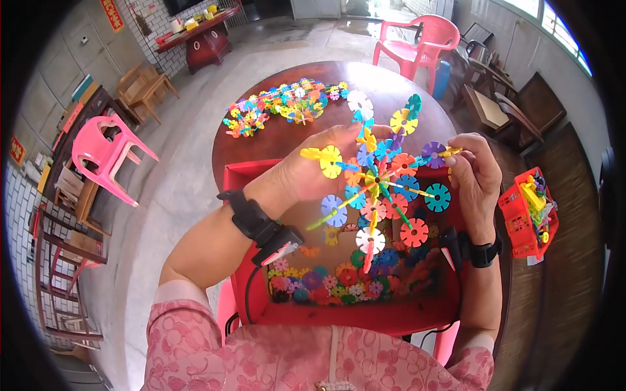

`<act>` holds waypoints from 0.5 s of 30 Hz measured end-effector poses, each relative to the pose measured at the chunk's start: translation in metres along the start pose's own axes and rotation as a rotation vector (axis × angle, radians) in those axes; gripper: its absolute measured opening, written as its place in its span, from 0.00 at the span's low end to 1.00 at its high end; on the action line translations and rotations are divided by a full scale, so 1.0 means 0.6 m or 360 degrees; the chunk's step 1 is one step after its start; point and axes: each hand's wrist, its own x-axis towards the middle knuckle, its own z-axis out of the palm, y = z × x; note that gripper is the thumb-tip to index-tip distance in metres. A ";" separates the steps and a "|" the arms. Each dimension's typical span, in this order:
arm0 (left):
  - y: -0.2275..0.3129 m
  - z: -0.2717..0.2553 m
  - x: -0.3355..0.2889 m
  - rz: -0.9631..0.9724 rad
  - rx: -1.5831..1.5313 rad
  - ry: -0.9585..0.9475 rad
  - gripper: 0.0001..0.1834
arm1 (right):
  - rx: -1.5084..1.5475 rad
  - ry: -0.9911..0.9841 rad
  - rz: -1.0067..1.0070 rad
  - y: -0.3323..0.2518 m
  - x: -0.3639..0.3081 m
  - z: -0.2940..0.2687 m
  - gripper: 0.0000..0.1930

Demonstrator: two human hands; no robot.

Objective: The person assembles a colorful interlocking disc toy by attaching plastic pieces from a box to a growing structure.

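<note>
— Where is the snowflake-disc model (381, 179) held?
— At frame centre, above the red tray (244, 176). It is gripped by the left hand (313, 173); the right hand (476, 179) fingers are pinched on its right tip.

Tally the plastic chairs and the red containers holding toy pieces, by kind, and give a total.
Pink plastic chair: 1
Red plastic chair: 1
Red box of flower-shaped pieces under the hands: 1
Red basket of toy parts to the right: 1
Total: 4
</note>
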 end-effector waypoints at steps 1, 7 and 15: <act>-0.001 -0.008 0.003 -0.0026 0.0001 0.0008 0.42 | -0.0018 0.0016 -0.0069 -0.001 -0.002 0.001 0.06; 0.000 -0.001 0.000 -0.0071 0.0015 -0.0027 0.32 | 0.0080 0.0006 0.0025 -0.004 -0.009 0.000 0.07; -0.005 0.010 -0.003 0.0063 0.0247 0.0030 0.40 | 0.0160 -0.0038 0.0143 0.000 -0.013 0.003 0.08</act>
